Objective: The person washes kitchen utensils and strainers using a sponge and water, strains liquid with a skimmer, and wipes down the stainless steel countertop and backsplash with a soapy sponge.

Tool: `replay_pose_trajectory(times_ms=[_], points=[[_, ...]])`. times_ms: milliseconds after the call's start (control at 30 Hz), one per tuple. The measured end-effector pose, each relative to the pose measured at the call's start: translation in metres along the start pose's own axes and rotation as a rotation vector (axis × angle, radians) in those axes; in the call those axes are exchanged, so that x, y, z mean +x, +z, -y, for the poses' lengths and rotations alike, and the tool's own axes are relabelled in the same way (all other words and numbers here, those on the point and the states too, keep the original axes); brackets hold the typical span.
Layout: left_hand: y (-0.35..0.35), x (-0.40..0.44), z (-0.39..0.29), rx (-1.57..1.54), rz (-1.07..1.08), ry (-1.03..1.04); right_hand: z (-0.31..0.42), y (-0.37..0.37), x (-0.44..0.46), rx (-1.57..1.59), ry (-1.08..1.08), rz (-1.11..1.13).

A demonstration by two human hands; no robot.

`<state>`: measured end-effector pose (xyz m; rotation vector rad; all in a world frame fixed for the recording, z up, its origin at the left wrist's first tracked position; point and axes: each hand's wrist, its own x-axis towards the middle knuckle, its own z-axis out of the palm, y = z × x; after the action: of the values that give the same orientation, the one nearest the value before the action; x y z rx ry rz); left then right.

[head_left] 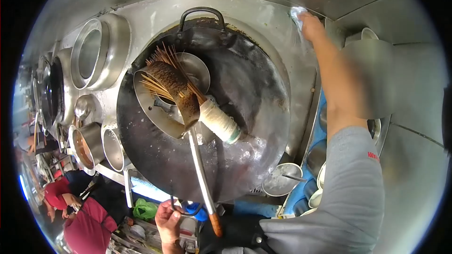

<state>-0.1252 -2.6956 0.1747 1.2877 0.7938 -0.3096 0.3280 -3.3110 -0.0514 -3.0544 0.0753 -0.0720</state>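
Note:
My right hand (311, 27) is stretched out to the back right, closed on a pale crumpled cloth (297, 14) against the steel surface. Down at the front, the fingers of my left hand (168, 218) are curled at the near handle (188, 212) of a big dark wok (254, 89). Inside the wok lie a bamboo brush (219, 121) with a white wrapped grip, a long-handled ladle or scoop (200, 169) with a wooden end, and a round metal bowl (195, 68). Parts of these tools overlap, so their lower portions are hidden.
Metal pots (115, 51) stand left of the wok, with a small ladle (84, 107) and a pot of brownish contents (84, 148). A bowl with a spoon (278, 183) sits at the front right. A person in red (89, 228) is at the lower left.

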Motion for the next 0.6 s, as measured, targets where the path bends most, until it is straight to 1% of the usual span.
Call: replay_pose_trajectory(times_ms=[67,167,267,333,400,467,533,600], points=[[0.002,0.001,-0.002,0.006,0.011,0.003,-0.004,0.005,-0.004,-0.114,-0.047,-0.081],[-0.001,0.001,-0.002,0.029,0.038,0.013,0.005,-0.019,-0.015,-0.22,-0.077,0.074],[-0.002,0.005,0.001,0.016,0.048,0.049,0.006,-0.005,-0.043,0.128,-0.177,0.304],[-0.004,0.003,0.006,0.008,0.058,0.038,0.02,-0.005,-0.087,0.288,-0.369,0.369],[-0.01,0.005,0.008,0.011,0.083,0.021,0.039,-0.011,-0.12,0.104,-0.266,0.546],[-0.011,0.006,0.008,0.006,0.096,0.054,0.051,-0.039,-0.144,0.036,-0.264,0.609],[-0.01,0.005,0.011,-0.026,0.087,0.08,0.047,-0.034,-0.159,-0.051,-0.26,0.804],[-0.013,0.003,0.01,-0.028,0.125,0.079,0.036,-0.02,-0.181,0.215,-0.266,0.846]])
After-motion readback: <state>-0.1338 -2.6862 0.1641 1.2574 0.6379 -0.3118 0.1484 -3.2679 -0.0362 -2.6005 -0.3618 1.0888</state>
